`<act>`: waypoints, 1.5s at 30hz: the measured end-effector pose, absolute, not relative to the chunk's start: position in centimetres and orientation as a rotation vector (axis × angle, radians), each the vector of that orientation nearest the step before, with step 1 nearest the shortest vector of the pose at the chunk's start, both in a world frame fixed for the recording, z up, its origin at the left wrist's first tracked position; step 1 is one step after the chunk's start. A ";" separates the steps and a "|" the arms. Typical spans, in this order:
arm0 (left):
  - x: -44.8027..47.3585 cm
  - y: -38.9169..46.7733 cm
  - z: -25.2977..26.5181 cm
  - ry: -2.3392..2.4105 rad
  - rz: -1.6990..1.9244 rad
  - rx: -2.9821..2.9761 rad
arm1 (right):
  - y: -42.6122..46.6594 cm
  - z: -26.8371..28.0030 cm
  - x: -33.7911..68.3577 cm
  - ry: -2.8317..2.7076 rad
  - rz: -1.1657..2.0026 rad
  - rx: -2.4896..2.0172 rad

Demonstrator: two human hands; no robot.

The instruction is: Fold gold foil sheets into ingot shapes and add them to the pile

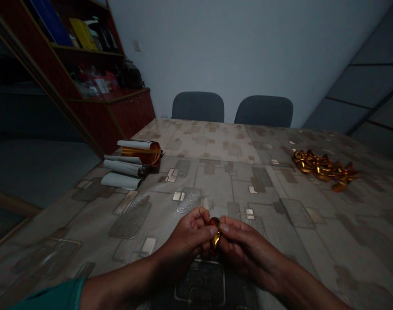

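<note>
Between my two hands is a small piece of folded gold foil paper, shiny and held above the near part of the table. My left hand pinches it from the left with thumb and fingers. From the right, the thumb and fingers of my right hand close on its other side. Part of the foil is hidden behind the fingers. Off to the right on the table lies a heap of folded gold foil pieces. At the left are curled sheets of foil paper, pale on one side and gold on the other.
A patterned tablecloth covers the table. Beyond the far edge stand two grey chairs against a wall. A reddish wooden cabinet with filled shelves is at the far left.
</note>
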State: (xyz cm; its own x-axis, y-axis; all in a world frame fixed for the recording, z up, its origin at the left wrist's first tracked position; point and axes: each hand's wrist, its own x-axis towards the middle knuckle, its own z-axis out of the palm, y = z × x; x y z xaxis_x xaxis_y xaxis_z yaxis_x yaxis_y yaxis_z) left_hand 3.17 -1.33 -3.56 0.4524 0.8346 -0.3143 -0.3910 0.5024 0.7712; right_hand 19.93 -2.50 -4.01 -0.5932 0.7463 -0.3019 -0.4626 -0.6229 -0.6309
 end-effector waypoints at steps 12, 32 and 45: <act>2.3 -1.0 -3.1 0.744 0.725 0.715 | -1.9 -3.6 20.4 -0.651 2.280 -0.789; 1.4 -0.7 -2.9 0.664 0.719 0.569 | -1.9 -3.3 20.6 -0.711 2.225 -0.796; 2.5 -0.8 -3.4 0.882 0.791 0.861 | -2.4 -4.5 20.2 -0.816 2.160 -0.821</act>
State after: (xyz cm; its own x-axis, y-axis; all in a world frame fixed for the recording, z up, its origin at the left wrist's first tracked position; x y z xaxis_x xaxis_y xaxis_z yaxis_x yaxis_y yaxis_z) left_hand 2.51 -0.80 -3.38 0.4152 0.8535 -0.3147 -0.2206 0.4301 0.8754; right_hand 20.21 -2.41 -4.49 -0.5722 0.7590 -0.3106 -0.3640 -0.5745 -0.7332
